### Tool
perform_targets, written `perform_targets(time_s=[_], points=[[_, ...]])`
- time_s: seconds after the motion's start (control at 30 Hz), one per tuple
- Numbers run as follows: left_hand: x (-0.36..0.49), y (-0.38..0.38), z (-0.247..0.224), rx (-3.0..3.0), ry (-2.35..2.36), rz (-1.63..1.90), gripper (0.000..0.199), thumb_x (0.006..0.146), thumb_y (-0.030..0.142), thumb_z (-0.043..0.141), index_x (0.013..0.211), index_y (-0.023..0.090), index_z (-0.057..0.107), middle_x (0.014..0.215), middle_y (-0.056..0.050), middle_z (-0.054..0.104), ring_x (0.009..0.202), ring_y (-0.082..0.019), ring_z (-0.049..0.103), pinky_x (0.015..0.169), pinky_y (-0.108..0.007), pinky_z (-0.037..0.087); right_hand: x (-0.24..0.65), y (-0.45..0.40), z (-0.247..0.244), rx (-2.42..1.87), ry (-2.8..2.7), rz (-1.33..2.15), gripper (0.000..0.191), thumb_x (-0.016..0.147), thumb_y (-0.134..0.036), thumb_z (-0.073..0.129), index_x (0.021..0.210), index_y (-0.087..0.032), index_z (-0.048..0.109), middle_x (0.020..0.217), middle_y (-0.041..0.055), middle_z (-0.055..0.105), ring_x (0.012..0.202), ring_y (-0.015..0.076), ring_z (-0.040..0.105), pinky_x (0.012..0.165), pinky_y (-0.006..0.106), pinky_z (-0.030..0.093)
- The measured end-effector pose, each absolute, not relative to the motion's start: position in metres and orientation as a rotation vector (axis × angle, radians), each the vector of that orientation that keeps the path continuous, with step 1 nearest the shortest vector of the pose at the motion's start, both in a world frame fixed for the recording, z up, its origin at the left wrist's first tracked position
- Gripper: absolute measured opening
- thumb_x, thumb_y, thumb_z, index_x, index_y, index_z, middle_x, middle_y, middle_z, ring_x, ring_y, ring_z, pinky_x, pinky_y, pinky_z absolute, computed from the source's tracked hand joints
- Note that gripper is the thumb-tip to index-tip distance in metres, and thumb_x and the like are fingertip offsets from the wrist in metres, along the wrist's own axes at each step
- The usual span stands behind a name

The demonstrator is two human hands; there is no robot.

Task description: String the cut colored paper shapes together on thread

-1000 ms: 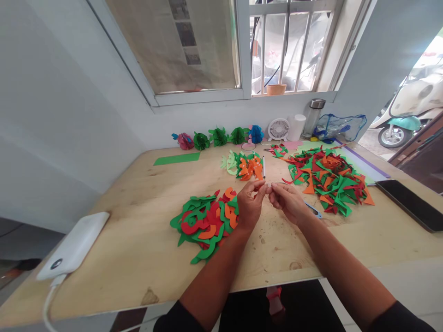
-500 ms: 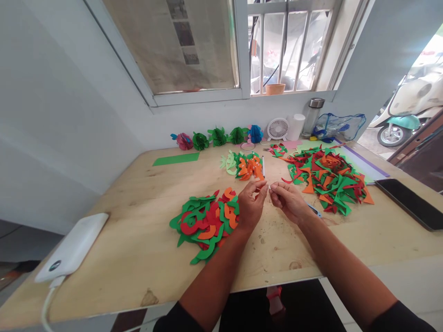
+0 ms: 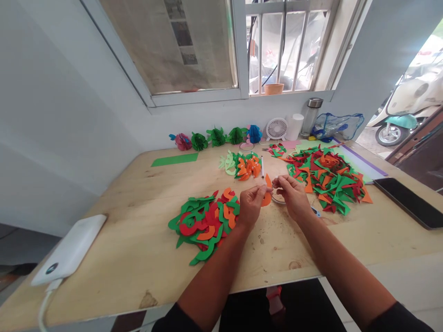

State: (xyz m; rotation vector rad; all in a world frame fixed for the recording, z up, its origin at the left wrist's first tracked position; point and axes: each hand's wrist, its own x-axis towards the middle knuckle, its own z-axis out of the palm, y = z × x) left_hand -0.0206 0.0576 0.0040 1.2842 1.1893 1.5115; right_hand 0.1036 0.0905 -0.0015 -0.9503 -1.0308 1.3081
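A small orange paper piece (image 3: 266, 194) is held above the middle of the bench (image 3: 138, 216), between the two hands. The left hand (image 3: 251, 205) has its grip closed on the lower left side of this piece, thumb against fingers. The right hand (image 3: 292, 196) comes from the other side with its fingertips pinched together at the upper edge of the piece; if it really clamps the paper or only something thin beside it, I cannot tell. Under the right hand lies a pale ring (image 3: 278, 199) on the wood, partly hidden.

Just left of the left hand, touching the wrist, is a heap of green, red and orange cut shapes (image 3: 204, 221). A bigger heap of scraps (image 3: 325, 177) lies to the right, near the right hand. Behind the hands is a smaller bundle of orange and green pieces (image 3: 244, 165) with a pen (image 3: 262, 166) beside it.

The near strip of the bench, between the hands and the front edge, is bare wood, and also the wide left part up to a white power bank (image 3: 69, 249) at the left edge. A dark phone (image 3: 408, 202) lies close to the right edge. At the wall stand paper flowers (image 3: 216, 137), a small white fan (image 3: 276, 128) and a bottle (image 3: 310, 116).

The newspaper (image 3: 180, 41) in the window has print, too small to read.
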Motion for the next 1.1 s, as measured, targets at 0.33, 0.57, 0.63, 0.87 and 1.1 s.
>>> perform_targets(time_s=[0.33,0.57,0.63,0.87,1.1], points=[[-0.018,0.053,0.005,1.353,1.175,1.414,0.028,0.080,0.032,0.053,0.071,0.016,0.074,0.074,-0.005,0.071,0.077,-0.019,0.063,0.075,-0.028,0.048,0.101,0.091,-0.007,-0.935,-1.132,1.234,0.034,0.062,-0.038,0.074,0.086,-0.021,0.057,0.071,-0.0020,0.058,0.062,0.0113,0.052,0.057,0.025,0.042],[-0.019,0.055,0.005,1.211,1.204,1.462,0.022,0.076,0.034,0.058,0.070,0.017,0.071,0.076,-0.004,0.070,0.075,-0.017,0.062,0.071,-0.026,0.048,0.099,0.089,-0.005,-0.981,-1.163,1.198,0.033,0.061,-0.039,0.073,0.083,-0.022,0.056,0.068,-0.0018,0.059,0.062,0.0129,0.054,0.058,0.027,0.044],[-0.018,0.057,0.002,1.092,1.197,1.475,0.022,0.073,0.037,0.062,0.074,0.016,0.069,0.074,-0.004,0.069,0.069,-0.015,0.061,0.067,-0.025,0.047,0.099,0.089,-0.005,-0.986,-1.174,1.178,0.033,0.062,-0.039,0.073,0.084,-0.022,0.056,0.068,-0.0014,0.060,0.062,0.0134,0.055,0.058,0.027,0.043],[-0.017,0.064,-0.007,0.903,1.108,1.581,0.030,0.074,0.045,0.062,0.080,0.015,0.062,0.077,-0.004,0.066,0.070,-0.012,0.060,0.060,-0.021,0.046,0.099,0.088,-0.010,-0.985,-1.197,1.209,0.032,0.063,-0.036,0.072,0.087,-0.022,0.056,0.067,-0.0028,0.060,0.061,0.0120,0.053,0.055,0.025,0.040],[-0.020,0.059,0.006,0.898,1.195,1.475,0.031,0.069,0.045,0.068,0.067,0.014,0.063,0.061,0.001,0.059,0.052,-0.008,0.049,0.052,-0.020,0.039,0.096,0.086,-0.012,-0.966,-1.208,1.273,0.034,0.064,-0.036,0.072,0.090,-0.021,0.056,0.066,-0.0034,0.058,0.054,0.0095,0.049,0.049,0.023,0.035]])
